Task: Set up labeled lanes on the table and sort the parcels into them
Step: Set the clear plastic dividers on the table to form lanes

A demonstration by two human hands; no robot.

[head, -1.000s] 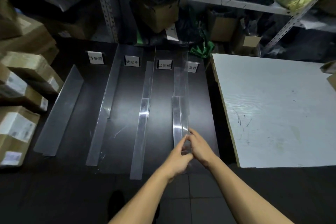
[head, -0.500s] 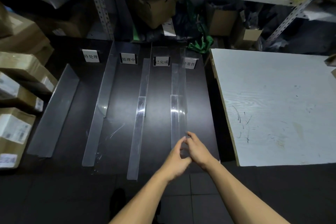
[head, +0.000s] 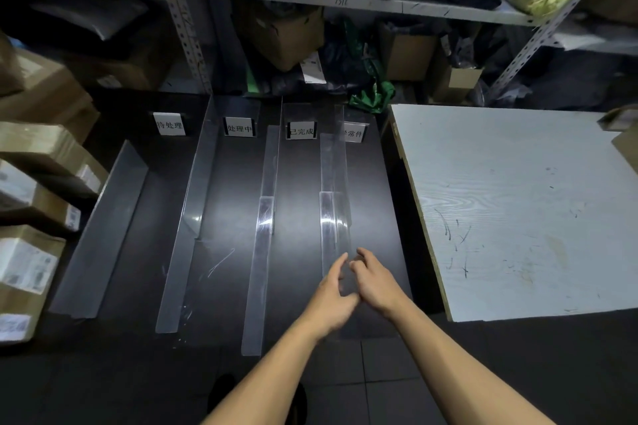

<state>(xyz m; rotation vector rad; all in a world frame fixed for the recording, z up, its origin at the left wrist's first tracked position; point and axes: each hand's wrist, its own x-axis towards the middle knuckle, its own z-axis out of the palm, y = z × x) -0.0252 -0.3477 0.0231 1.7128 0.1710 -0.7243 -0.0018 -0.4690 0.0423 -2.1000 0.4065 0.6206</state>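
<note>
A dark table (head: 303, 183) carries several long dividers that mark lanes: a grey one (head: 103, 228) at the left and clear ones (head: 193, 210) (head: 264, 235) to its right. Small white labels (head: 169, 123) (head: 239, 128) (head: 301, 130) stand at the far end of the lanes. The rightmost clear divider (head: 333, 210) partly hides a further label (head: 354, 133). My left hand (head: 329, 300) and my right hand (head: 374, 283) meet at this divider's near end, fingers pinching it from both sides. Taped cardboard parcels (head: 27, 269) (head: 51, 155) are stacked at the left.
A white wood-grain board (head: 518, 200) lies right of the dark table, with a box corner (head: 625, 141) at its far right edge. Metal shelving (head: 179, 21) behind holds boxes and dark bags. The floor in front is dark tile.
Both hands stay at the near end of the rightmost clear divider. My right fingers have curled a little more, and the view has shifted slightly.
</note>
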